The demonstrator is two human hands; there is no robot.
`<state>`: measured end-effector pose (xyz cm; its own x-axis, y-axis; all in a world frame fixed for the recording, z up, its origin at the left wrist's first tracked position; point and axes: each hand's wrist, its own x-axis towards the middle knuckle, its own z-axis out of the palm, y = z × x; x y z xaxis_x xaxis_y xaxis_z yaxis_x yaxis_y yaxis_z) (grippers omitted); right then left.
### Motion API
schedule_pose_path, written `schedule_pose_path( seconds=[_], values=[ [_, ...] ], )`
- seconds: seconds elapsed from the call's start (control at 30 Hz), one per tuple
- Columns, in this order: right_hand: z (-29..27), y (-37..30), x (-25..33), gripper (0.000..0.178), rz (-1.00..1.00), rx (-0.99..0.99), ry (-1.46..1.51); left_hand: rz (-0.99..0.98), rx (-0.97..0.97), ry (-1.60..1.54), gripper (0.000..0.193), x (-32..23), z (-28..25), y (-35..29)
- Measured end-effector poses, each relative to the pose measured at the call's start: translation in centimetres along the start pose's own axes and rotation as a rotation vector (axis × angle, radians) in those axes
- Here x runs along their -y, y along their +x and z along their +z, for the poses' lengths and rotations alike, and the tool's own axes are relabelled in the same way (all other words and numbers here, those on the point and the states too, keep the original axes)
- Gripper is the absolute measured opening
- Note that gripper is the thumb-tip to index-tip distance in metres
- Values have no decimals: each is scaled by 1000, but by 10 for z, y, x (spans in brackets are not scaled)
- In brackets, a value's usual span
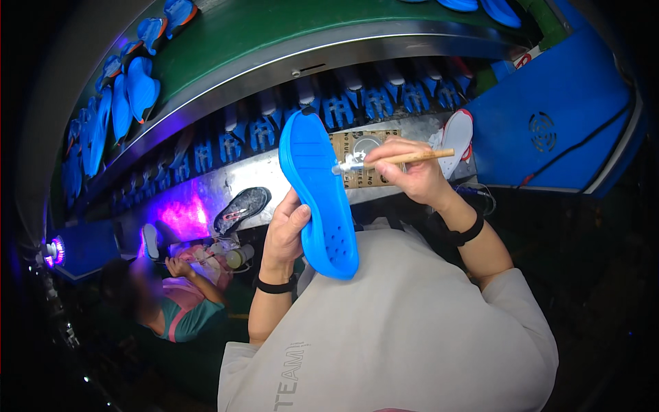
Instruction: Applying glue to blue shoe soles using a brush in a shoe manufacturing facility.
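A blue shoe sole is tilted up in front of me, its inner side with ridges and small holes facing me. My left hand is closed around its left edge at the middle, thumb on the rim. A brush with a wooden handle is pinched in my right hand. Its bristles are clotted with white stuff, and the tip meets or hovers just over the sole's right rim; I cannot tell which. Behind the brush lies a brown printed cardboard sheet on the metal bench.
A black sole lies on the bench; a white-and-red shoe stands right, by a blue machine. Blue pieces line a rack beneath a green conveyor carrying blue soles. A co-worker sits left.
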<state>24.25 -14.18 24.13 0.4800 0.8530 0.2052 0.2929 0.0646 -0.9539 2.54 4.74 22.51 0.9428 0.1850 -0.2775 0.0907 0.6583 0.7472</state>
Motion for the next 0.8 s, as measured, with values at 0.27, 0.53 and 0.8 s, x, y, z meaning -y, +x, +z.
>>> schedule_pose_path(
  seconds=[0.27,0.53,0.8],
  values=[
    [-4,16,-6,15,-157,-266,-40,-48,18,96,77,-9,5,-4],
    [6,1,11,13,-211,-44,-48,47,-61,122,71,-21,6,-2],
    [12,-12,29,12,-183,9,-25,84,-47,145,70,-25,1,-2]
  ],
)
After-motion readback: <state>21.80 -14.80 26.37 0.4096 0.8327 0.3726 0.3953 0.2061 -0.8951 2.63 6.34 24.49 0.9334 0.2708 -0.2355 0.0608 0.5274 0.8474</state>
